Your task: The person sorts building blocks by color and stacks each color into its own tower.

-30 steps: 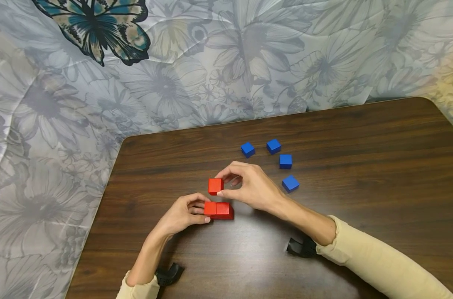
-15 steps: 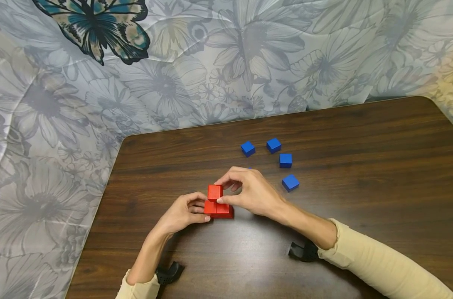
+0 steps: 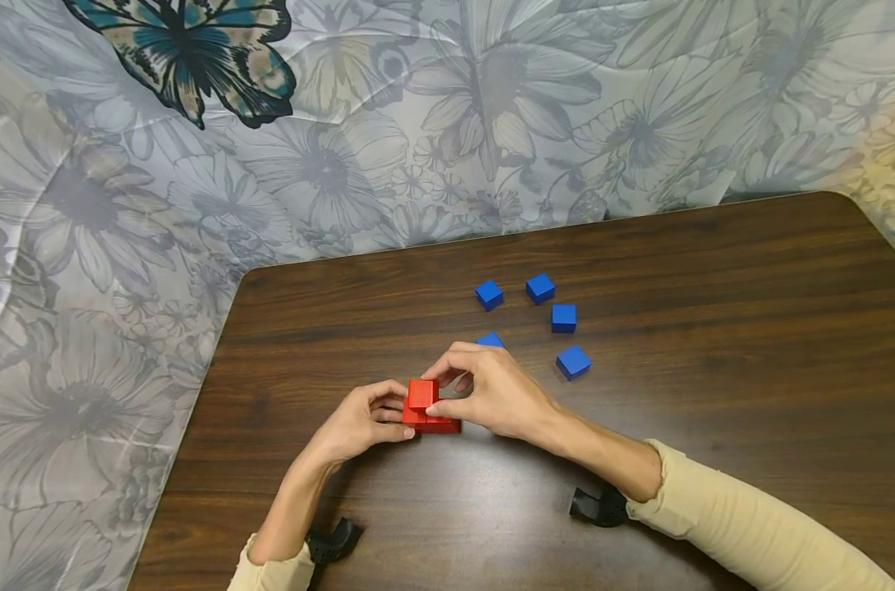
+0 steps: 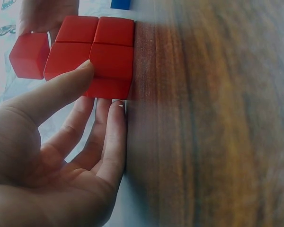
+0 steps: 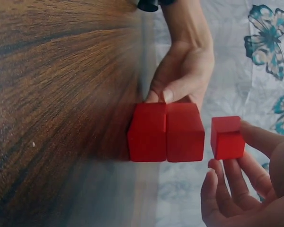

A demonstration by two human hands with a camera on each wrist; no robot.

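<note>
In the head view, red blocks (image 3: 443, 426) stand stacked on the table, two layers high and two side by side. My left hand (image 3: 362, 420) steadies the stack's left end, thumb on the near face and fingers on the far side; the left wrist view shows the thumb on the red stack (image 4: 112, 60). My right hand (image 3: 502, 390) pinches another red block (image 3: 422, 394) between thumb and fingers over the stack's left part. A narrow gap separates this held block (image 5: 228, 144) from the stack (image 5: 184, 137) in the right wrist view.
Several blue blocks (image 3: 563, 318) lie loose on the brown wooden table (image 3: 713, 328) beyond and to the right of the stack. One blue block (image 3: 490, 339) is partly hidden behind the right hand. A floral cloth (image 3: 492, 123) hangs behind the table's far edge.
My right hand has lowered the red block from above and behind the stack to just over it. A blue block behind that hand has come partly into sight. The left hand has stayed put.
</note>
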